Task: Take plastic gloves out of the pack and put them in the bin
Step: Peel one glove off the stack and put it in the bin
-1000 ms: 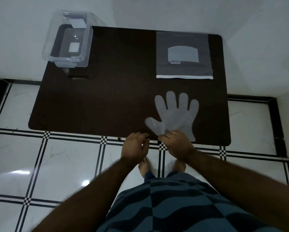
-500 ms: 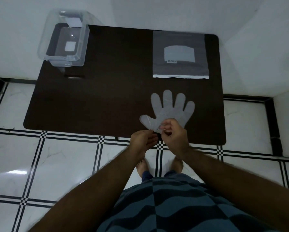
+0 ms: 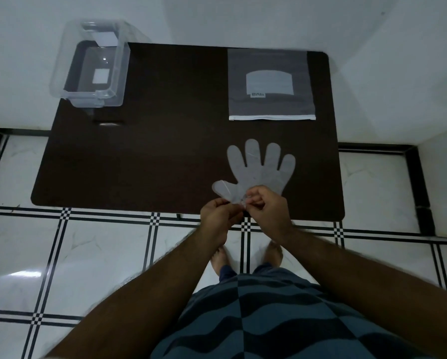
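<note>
A clear plastic glove [image 3: 260,169] lies flat on the dark table [image 3: 152,151] near its front edge, fingers pointing away from me. My left hand [image 3: 218,218] and my right hand [image 3: 267,209] meet at the glove's cuff, and both pinch its edge between thumb and fingers. The cuff is mostly hidden under my hands. The grey glove pack [image 3: 270,85] lies flat at the back right of the table. The clear plastic bin [image 3: 94,64] stands at the back left corner, with nothing but a white label showing inside.
The table stands against white walls on a white tiled floor [image 3: 100,255] with black lines. My bare feet [image 3: 221,257] show below the table's front edge.
My left hand has moved right to the glove's cuff and taken hold beside my right hand. The cuff has been lifted slightly off the table.
</note>
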Demonstrator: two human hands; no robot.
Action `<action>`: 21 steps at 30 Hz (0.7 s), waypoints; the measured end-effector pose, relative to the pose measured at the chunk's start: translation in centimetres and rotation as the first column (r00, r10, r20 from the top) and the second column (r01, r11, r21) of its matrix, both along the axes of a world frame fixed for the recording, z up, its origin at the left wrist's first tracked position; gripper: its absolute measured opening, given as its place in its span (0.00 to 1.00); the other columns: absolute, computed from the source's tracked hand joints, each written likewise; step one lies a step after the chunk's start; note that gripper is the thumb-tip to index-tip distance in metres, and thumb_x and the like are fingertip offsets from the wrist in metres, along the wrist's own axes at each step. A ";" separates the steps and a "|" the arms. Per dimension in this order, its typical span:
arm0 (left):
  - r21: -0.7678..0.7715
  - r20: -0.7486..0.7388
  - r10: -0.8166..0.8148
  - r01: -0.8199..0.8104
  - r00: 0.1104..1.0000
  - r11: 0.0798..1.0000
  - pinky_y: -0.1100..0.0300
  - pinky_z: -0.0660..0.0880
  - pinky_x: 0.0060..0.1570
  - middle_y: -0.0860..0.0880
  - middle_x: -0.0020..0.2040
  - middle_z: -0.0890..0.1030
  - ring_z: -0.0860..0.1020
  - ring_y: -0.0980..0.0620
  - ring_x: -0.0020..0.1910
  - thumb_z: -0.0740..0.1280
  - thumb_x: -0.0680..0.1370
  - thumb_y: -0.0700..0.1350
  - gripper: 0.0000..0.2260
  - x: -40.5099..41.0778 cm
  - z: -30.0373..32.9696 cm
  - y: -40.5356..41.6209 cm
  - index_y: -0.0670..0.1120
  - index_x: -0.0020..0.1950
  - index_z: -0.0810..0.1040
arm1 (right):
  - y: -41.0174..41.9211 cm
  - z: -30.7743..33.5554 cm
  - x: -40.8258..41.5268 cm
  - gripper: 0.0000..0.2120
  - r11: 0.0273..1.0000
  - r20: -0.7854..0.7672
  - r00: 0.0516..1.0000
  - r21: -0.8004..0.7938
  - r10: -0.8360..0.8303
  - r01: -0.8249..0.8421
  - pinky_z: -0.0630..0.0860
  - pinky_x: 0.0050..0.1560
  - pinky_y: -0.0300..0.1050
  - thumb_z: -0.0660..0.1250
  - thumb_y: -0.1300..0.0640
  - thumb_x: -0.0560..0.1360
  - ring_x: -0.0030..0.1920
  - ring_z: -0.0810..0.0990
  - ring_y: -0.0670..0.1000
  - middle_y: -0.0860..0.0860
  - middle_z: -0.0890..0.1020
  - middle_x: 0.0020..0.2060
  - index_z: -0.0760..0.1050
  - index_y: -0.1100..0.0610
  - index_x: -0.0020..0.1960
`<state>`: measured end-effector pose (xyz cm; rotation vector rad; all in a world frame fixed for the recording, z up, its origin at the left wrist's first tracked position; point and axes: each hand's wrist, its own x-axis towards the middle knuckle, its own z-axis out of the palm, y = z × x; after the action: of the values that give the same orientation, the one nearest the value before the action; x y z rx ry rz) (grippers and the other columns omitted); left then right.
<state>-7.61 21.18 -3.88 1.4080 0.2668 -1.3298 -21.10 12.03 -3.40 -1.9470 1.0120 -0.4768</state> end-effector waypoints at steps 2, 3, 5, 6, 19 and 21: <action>-0.017 0.019 0.001 -0.001 1.000 1.000 0.46 0.85 0.58 0.33 0.56 0.87 0.86 0.33 0.58 0.75 0.75 0.29 0.16 -0.1 -0.3 0.1 0.34 0.63 0.81 | -0.1 -0.1 -0.1 0.12 1.000 -0.005 1.000 0.030 -0.005 0.006 0.82 0.50 0.32 0.78 0.67 0.75 0.47 0.87 0.43 0.52 0.88 0.45 0.82 0.62 0.57; -0.028 0.022 0.006 -0.006 1.000 1.000 0.43 0.84 0.60 0.33 0.56 0.87 0.85 0.32 0.59 0.75 0.75 0.29 0.17 -0.1 -0.3 0.2 0.34 0.64 0.80 | -0.2 -0.2 -0.1 0.12 0.998 -0.010 1.000 0.053 -0.016 0.017 0.82 0.50 0.32 0.78 0.67 0.75 0.47 0.87 0.41 0.50 0.87 0.45 0.83 0.61 0.57; -0.052 0.027 0.011 -0.009 1.000 0.999 0.38 0.82 0.63 0.33 0.57 0.87 0.85 0.32 0.59 0.76 0.74 0.29 0.21 -0.1 -0.5 0.1 0.35 0.66 0.79 | -0.1 -0.2 0.0 0.12 0.991 -0.015 0.998 0.115 -0.061 0.062 0.83 0.49 0.33 0.78 0.67 0.75 0.46 0.87 0.40 0.48 0.87 0.44 0.83 0.59 0.56; -0.061 0.029 0.010 -0.008 1.000 0.998 0.38 0.82 0.63 0.34 0.57 0.87 0.86 0.33 0.59 0.76 0.74 0.28 0.22 -0.1 -0.4 0.1 0.35 0.67 0.78 | -0.2 -0.1 0.0 0.11 0.985 -0.015 0.996 0.145 -0.088 0.089 0.83 0.49 0.34 0.79 0.66 0.75 0.46 0.87 0.41 0.47 0.87 0.44 0.84 0.58 0.56; 0.001 0.123 0.022 -0.022 0.992 1.000 0.45 0.85 0.58 0.38 0.57 0.88 0.87 0.39 0.56 0.76 0.71 0.27 0.26 0.0 -0.4 0.0 0.41 0.67 0.77 | -1.4 1.1 0.0 0.13 0.759 -0.029 0.924 0.562 -0.381 0.330 0.87 0.53 0.55 0.75 0.69 0.76 0.52 0.86 0.60 0.58 0.86 0.50 0.82 0.57 0.56; 0.021 0.149 0.014 -0.017 0.989 1.000 0.48 0.86 0.55 0.38 0.57 0.87 0.87 0.40 0.55 0.75 0.71 0.28 0.25 0.0 -0.3 -0.1 0.41 0.67 0.78 | -1.5 1.3 0.0 0.12 0.749 -0.028 0.924 0.577 -0.381 0.326 0.87 0.53 0.53 0.74 0.69 0.76 0.53 0.86 0.59 0.58 0.86 0.51 0.81 0.57 0.57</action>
<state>-7.66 21.05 -4.21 1.5126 0.1925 -1.2056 -21.09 10.53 -2.06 -1.1822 1.2984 -0.4019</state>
